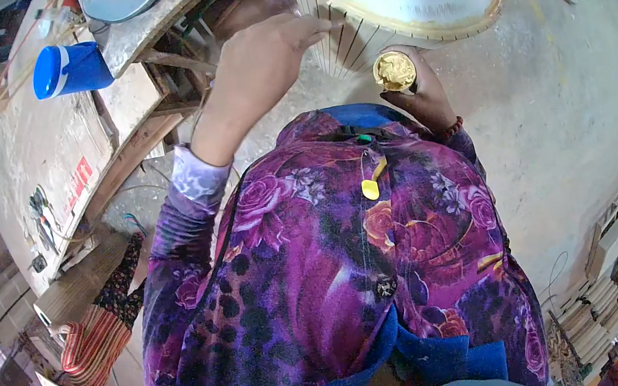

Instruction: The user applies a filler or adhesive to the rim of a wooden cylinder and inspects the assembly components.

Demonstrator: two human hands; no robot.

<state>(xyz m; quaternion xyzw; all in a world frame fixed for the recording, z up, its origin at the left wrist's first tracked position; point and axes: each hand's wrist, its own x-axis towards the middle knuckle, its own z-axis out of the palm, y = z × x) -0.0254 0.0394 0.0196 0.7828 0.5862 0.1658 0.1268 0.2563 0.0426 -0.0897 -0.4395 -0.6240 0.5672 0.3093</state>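
My left hand (262, 65) reaches up to the ribbed white side of a round wooden piece (408, 6) with a cream rim and a brown hollow middle. Its fingertips touch the slatted wall near the left edge. My right hand (420, 95) is held below that piece and grips a small open tin (393, 70) filled with yellow paste. A bead bracelet sits on the right wrist. My purple flowered sleeves and top fill the lower middle of the view.
A dusty workbench (45, 148) runs along the left, with a blue plastic jug (68, 68) lying on it and small tools near its edge. Striped cloth (96, 342) lies by the bench. Concrete floor (575, 105) spreads right, with stacked wooden parts (616, 246) at the lower right.
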